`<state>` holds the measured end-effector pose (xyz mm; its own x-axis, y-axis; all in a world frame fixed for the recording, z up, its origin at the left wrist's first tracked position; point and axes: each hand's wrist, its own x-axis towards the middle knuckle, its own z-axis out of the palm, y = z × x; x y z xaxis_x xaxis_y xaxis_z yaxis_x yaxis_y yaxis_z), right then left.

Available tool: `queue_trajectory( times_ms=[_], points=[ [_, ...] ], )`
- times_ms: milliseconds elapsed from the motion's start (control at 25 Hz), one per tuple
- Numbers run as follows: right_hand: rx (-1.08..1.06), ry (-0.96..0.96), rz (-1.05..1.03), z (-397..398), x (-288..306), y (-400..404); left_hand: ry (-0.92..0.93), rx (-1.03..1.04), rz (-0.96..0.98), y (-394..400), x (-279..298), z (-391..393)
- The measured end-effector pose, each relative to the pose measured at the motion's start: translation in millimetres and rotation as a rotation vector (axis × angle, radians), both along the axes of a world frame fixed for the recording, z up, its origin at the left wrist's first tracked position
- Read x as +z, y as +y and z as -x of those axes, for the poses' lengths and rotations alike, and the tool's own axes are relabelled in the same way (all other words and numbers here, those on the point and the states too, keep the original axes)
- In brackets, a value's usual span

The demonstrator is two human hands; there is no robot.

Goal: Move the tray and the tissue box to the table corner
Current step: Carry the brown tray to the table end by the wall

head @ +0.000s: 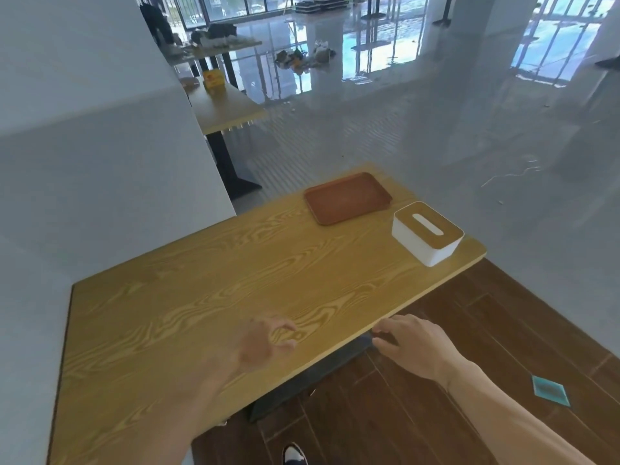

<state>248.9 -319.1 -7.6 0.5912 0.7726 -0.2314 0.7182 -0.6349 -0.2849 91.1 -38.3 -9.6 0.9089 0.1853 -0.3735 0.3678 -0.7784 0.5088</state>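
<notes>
No readable writing or brand anywhere; yellow box (213, 78) on the far desk (228, 110) at 11 o'clock too blurred to read.

Left hand (260, 345) blurred, hovering over the near desk (188, 297) at 6 o'clock, palm down, fingers loosely curled, thumb and forefinger apart; grip spread, holding nothing. Right hand (414, 347) at 5 o'clock just off the desk's near edge, palm down, fingers bent toward the edge, forearm running in from lower right; grip loose, nothing held. Cannot tell whether fingertips touch the edge.

Tray (347, 198) brown, flat, rectangular, rounded corners, lying at 12 to 1 o'clock near the far right corner of the desk. Tissue box (427, 233) white body with wood-tone lid and oval slot, at 2 o'clock, just beside the tray, apart from it, close to the desk's right edge. Both well apart from the hands.

Desk yellow wood grain, dark base under it. Dark wood-plank floor (503, 330) below at 4 o'clock, teal card (550, 391) lying on it. Shoe tip (294, 455) at 6 o'clock. Grey partition wall (100, 162) at 9 o'clock. Glossy pale tiled floor beyond, reflecting windows; clutter on the floor at 12 o'clock.
</notes>
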Motion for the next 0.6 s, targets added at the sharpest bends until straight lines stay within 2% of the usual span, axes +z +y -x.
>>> queue_trajectory(
  times_ms=[280, 600],
  points=[
    [-0.044, 0.055, 0.015, -59, -17, 26, 0.067, -0.045, 0.021, 34, -28, -63],
    [-0.076, 0.076, 0.128, -160, -19, 98, 0.104, -0.049, 0.028, 109, -47, -162]
  ],
)
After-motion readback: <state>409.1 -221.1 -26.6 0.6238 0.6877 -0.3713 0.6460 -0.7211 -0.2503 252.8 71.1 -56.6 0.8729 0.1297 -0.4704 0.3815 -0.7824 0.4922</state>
